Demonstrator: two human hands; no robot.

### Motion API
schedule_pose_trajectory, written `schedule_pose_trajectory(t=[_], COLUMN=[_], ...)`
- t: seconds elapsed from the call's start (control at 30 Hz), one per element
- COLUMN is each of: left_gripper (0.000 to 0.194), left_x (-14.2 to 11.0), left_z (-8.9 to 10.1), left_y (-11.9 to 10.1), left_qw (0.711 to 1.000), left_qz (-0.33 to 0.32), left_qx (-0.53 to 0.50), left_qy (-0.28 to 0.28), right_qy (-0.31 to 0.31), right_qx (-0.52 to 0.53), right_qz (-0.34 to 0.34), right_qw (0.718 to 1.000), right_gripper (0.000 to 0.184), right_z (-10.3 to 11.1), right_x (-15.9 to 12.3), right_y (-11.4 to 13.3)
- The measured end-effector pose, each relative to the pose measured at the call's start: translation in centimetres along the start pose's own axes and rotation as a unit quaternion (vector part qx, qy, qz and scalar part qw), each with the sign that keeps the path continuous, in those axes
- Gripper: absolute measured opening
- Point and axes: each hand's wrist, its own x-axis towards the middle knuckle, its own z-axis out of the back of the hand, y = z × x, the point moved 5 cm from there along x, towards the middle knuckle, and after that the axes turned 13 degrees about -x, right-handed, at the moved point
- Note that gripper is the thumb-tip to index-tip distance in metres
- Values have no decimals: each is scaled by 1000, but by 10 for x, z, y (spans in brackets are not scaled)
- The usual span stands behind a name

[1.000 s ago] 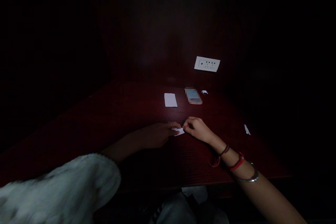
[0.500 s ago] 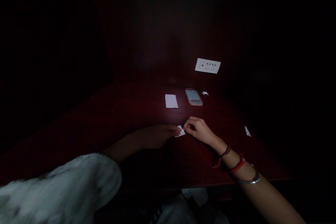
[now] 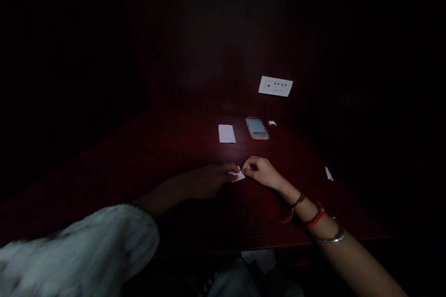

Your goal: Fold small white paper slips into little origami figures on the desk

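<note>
A small white piece of paper lies on the dark red table in front of me. My left hand, with a ring on one finger, holds it from the left, thumb and forefinger on its surface. From the right, my right hand pinches at the paper's right edge with thumb and forefinger. The fingertips of both hands are close together and cover part of the paper. Beyond them lies a larger white sheet of paper, flat on the table.
A blurred-out flat phone-like object lies right of the sheet, with a paper scrap beside it. Another narrow scrap lies farther right. A white socket panel is on the back wall. The table's front edge is near me.
My right hand has shifted slightly left, so its fingertips now meet the small paper's edge. My left hand stays on the paper almost unmoved.
</note>
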Motion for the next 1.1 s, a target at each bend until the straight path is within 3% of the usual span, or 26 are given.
schedule_pose_trajectory(t=[0.27, 0.57, 0.67, 0.8, 0.93, 1.1], left_gripper=[56, 56, 56, 54, 52, 51], left_x=[0, 0, -1, -3, -3, -2], left_z=[-4, -5, -4, -4, -3, 2], left_y=[4, 0, -1, 1, 0, -5], left_qw=[1000, 1000, 1000, 1000, 1000, 999], left_qz=[7, 20, 12, 4, -3, 9], left_qx=[6, 14, 9, 5, 15, 27], left_qy=[-18, -4, -5, -20, -27, -23], right_qy=[10, 15, -13, -70, -25, 12], right_qx=[20, 18, 12, -31, -85, -176], right_qz=[-61, -80, -76, -3, 111, 155], right_qw=[998, 996, 997, 997, 990, 972], right_gripper=[7, 7, 7, 4, 19, 26], right_z=[-7, -8, -4, 8, 12, 14], right_x=[3, 2, 1, -3, -11, -17], right_y=[-7, -9, -8, -1, 11, 17])
